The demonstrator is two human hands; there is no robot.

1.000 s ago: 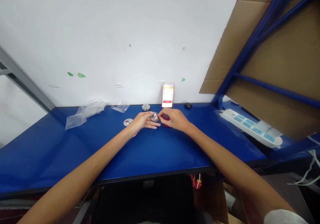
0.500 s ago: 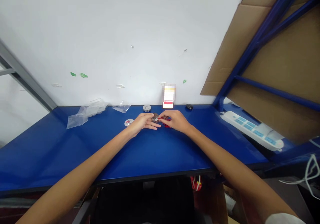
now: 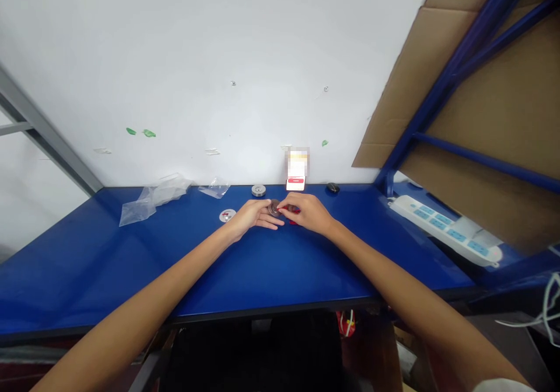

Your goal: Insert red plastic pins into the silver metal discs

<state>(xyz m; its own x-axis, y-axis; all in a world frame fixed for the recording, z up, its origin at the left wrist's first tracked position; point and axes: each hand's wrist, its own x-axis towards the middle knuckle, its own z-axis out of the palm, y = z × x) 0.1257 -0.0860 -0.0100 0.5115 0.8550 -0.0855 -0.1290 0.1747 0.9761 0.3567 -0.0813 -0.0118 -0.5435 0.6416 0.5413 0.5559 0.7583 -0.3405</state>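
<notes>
Left hand [image 3: 251, 215] clamped on metal disc [image 3: 274, 207]; right hand [image 3: 307, 213] pinching red piece [image 3: 294, 210] just beside, above tabletop [image 3: 262, 263].

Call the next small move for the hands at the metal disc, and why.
Probably keep the left hand steadying the round metal part while the right hand eases the red piece onto it: both meet at the part, and the red piece looks not yet seated, though that detail is small.

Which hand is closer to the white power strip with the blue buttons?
Right. The right hand is on the power strip's side of the blue table; the left hand is farther, beyond the right one.
</notes>
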